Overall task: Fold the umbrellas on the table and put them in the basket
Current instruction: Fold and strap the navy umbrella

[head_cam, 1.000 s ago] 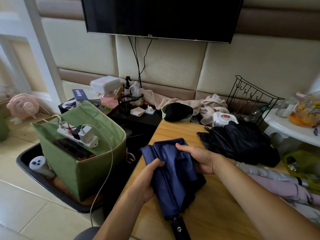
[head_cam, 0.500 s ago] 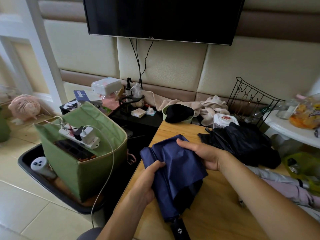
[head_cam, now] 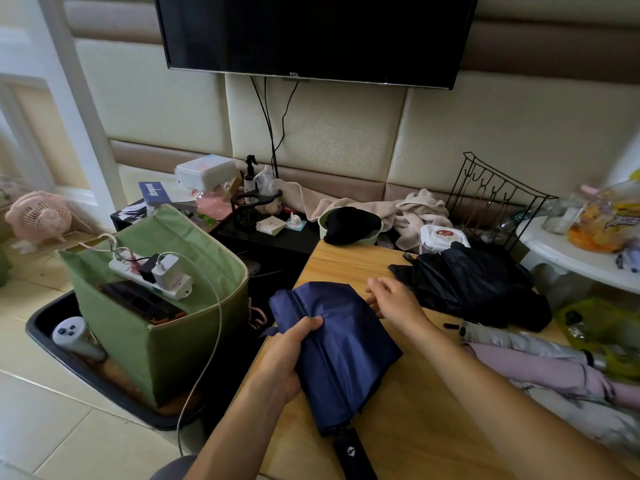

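Navy umbrella [head_cam: 332, 344] lying collapsed on wooden table [head_cam: 415, 427] nr its left edge, canopy bunched in loose folds, black handle [head_cam: 353, 455] pointing twd bottom of view. Left hand [head_cam: 284, 362] gripping canopy's left side, fingers curled over fabric w/ thumb on top. Right hand [head_cam: 391, 301] just beside canopy's upper right edge, fingers relaxed & slightly spread, holding nothing; contact w/ fabric unclear. Black umbrella [head_cam: 474, 285] crumpled & unfolded at table's far right, apart from navy one. Silver-grey umbrella [head_cam: 519, 342] and pink umbrella [head_cam: 554, 372] rolled, lying side by side along right edge, nr right forearm. Green fabric basket [head_cam: 166, 344] standing on floor left of table, inside a black tray [head_cam: 55, 348]; white power strip [head_cam: 149, 275] w/ chargers plugged in resting across its top, dark tablet-like device under it, white cable [head_cam: 211, 337] trailing down over basket front. White cylindrical gadget [head_cam: 74, 336] in tray beside basket. Pink fan [head_cam: 40, 216] on floor far left. Black TV [head_cam: 311, 32] on padded wall above. Low black stand behind basket w/ spray bottle [head_cam: 250, 174], white box [head_cam: 206, 171], small cards. Beige towel [head_cam: 391, 209] heaped behind table, light green bowl [head_cam: 349, 226] w/ black cloth in it, wipes pack [head_cam: 441, 237], black wire rack [head_cam: 491, 199] at back right.
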{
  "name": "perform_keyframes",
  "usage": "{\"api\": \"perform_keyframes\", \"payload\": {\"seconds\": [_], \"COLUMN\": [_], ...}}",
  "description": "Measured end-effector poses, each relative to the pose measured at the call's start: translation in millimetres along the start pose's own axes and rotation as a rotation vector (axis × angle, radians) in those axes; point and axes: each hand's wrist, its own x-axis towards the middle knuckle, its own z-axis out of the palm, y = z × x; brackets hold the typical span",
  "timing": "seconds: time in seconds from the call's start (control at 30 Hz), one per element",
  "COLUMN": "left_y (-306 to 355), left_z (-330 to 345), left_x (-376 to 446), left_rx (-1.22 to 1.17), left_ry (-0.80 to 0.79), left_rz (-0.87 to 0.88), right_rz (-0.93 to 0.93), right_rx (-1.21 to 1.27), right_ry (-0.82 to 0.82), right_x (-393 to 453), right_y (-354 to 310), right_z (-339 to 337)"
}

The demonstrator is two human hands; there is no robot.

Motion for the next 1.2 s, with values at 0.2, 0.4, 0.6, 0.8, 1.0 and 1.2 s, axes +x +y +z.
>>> {"api": "perform_keyframes", "payload": {"seconds": [0.2,0.4,0.6,0.8,1.0,1.2], "left_y": [6,3,11,14,12,6], "left_z": [-3,-8,-8,-9,-13,-15], "left_x": [-9,-12,-10,-4,7,14], "left_rx": [0.063,0.224,0.223,0.193,0.193,0.196], "left_ry": [-0.2,-0.385,-0.303,-0.159,-0.061,0.002], "left_rz": [-0.002,-0.064,-0.051,-0.071,-0.076,-0.09], "right_rz": [0.274,0.338,0.4,0.454,0.396,0.291], "right_rx": [0.634,0.833,0.45,0.379,0.159,0.361], "right_ry": [-0.412,-0.381,-0.556,-0.557,-0.796,-0.624], "right_x": [-25,-48,-38,-32,-27,-17], "right_y": [-24,-30,-20,-4,7,8], "right_z": [-15,-27,-29,-47,-66,-80]}}
